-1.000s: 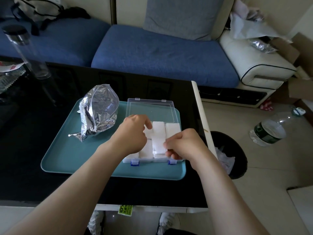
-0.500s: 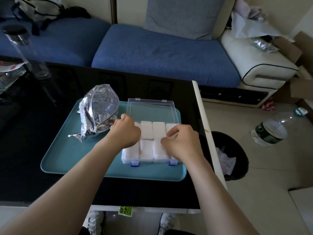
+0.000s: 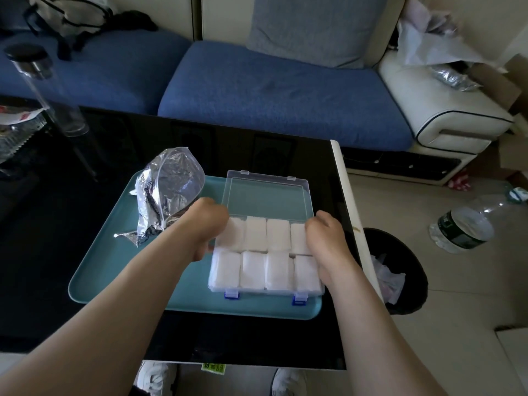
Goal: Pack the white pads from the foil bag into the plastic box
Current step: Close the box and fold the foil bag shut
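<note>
A clear plastic box [image 3: 265,291] with blue latches sits on the right part of a teal tray [image 3: 114,270], its lid [image 3: 268,195] lying open behind it. Several white pads [image 3: 265,252] fill it in two rows. The crumpled foil bag [image 3: 168,195] stands on the tray's far left, mouth open. My left hand [image 3: 204,225] is curled at the box's far left corner, against the end pad. Curled the same way, my right hand [image 3: 325,238] rests over the far right pad and the box's right wall. I see nothing held in either hand.
The tray lies on a black glass table [image 3: 57,224] whose white right edge [image 3: 354,224] runs just beside my right hand. A tall clear bottle [image 3: 48,90] stands at the far left. A black bin [image 3: 400,267] and a water bottle [image 3: 463,227] are on the floor to the right.
Both hands have slid outward from the middle of the pads to the box's far corners. The pads now lie flat in two even rows.
</note>
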`<act>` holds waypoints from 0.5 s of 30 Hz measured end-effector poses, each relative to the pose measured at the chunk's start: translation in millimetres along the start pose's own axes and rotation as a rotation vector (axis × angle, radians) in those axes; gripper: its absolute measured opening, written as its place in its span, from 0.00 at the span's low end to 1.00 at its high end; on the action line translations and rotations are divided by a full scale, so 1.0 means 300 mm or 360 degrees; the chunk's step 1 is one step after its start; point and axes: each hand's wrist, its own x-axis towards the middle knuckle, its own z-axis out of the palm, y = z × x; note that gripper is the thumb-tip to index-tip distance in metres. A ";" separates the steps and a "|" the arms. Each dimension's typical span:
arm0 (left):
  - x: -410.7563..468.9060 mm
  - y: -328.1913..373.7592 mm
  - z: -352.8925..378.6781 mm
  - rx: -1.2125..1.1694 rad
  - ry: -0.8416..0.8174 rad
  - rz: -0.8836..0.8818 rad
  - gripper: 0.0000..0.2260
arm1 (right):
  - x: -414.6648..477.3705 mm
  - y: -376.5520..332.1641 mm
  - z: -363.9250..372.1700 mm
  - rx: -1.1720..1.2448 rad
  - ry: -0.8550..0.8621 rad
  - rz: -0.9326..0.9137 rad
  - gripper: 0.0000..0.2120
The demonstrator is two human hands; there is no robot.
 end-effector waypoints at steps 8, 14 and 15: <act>0.007 0.013 -0.017 -0.0207 -0.0125 -0.0042 0.22 | 0.063 0.030 0.014 0.0248 -0.0011 -0.0053 0.13; -0.082 0.069 -0.010 -0.0528 -0.0162 0.0073 0.32 | 0.034 -0.015 -0.016 0.0820 0.0093 0.0140 0.24; -0.094 0.077 -0.016 -0.0560 -0.0166 0.0084 0.34 | 0.036 -0.013 -0.028 0.0858 0.0113 0.0140 0.27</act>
